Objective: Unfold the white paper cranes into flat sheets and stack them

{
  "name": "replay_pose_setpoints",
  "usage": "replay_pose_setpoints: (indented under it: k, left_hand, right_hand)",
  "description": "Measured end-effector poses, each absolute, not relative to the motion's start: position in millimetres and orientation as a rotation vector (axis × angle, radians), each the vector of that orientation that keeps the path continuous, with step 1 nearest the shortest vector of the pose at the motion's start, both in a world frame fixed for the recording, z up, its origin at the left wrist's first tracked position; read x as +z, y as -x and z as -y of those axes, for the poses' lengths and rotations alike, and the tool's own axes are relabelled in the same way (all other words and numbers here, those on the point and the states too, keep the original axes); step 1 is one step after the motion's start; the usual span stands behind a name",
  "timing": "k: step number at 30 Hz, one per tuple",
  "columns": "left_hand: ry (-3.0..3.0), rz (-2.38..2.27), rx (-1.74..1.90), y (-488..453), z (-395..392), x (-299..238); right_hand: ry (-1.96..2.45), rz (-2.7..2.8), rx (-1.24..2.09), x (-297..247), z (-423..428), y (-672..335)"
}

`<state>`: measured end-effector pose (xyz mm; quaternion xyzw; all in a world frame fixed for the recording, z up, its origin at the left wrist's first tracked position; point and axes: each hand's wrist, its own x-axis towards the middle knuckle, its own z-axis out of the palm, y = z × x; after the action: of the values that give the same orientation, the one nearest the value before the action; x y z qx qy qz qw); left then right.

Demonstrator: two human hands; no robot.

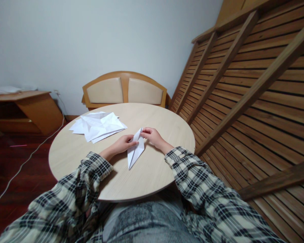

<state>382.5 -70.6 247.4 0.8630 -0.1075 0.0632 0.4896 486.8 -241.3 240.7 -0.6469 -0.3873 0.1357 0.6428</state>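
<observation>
A folded white paper shape (135, 152), long and pointed toward me, lies on the round light-wood table (91, 168). My left hand (123, 144) presses on its left edge with fingers closed against the paper. My right hand (152, 135) pinches the upper tip of the same folded paper. Both arms wear plaid sleeves.
A loose pile of creased white sheets (98, 125) lies on the far left of the table. A wooden chair with padded back (124, 89) stands behind it. A slatted wooden frame (243, 101) leans at the right. A low cabinet (22, 111) and a white cable (27, 158) are at the left.
</observation>
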Motion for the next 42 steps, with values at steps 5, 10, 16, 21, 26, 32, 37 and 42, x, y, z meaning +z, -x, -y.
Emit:
replay_pose_setpoints:
  k: [5, 10, 16, 21, 26, 32, 37, 42]
  left_hand:
    - [-2.105, 0.278, 0.109, -383, 70, 247]
    - [-2.107, 0.246, 0.154, -383, 72, 247]
    - [-2.219, 0.211, 0.309, -383, 73, 244]
    - [-2.323, 0.224, 0.396, -384, 74, 243]
    - [-2.476, 0.242, 0.416, -383, 75, 245]
    - [-2.538, 0.294, 0.441, -381, 79, 247]
    - [-2.536, 0.327, 0.444, -380, 82, 248]
    - [-2.444, 0.258, 0.443, -382, 81, 245]
  right_hand:
    - [1.457, 0.852, 0.314, 245, 243, -485]
    - [1.438, 0.885, 0.294, 246, 243, -485]
    - [1.516, 0.935, 0.119, 241, 242, -489]
    - [1.555, 0.975, -0.054, 237, 242, -493]
    - [1.589, 0.99, -0.222, 237, 242, -493]
    - [1.638, 1.037, -0.405, 243, 246, -490]
    - [1.662, 0.988, -0.483, 247, 248, -487]
    - [1.605, 0.905, -0.356, 242, 247, -493]
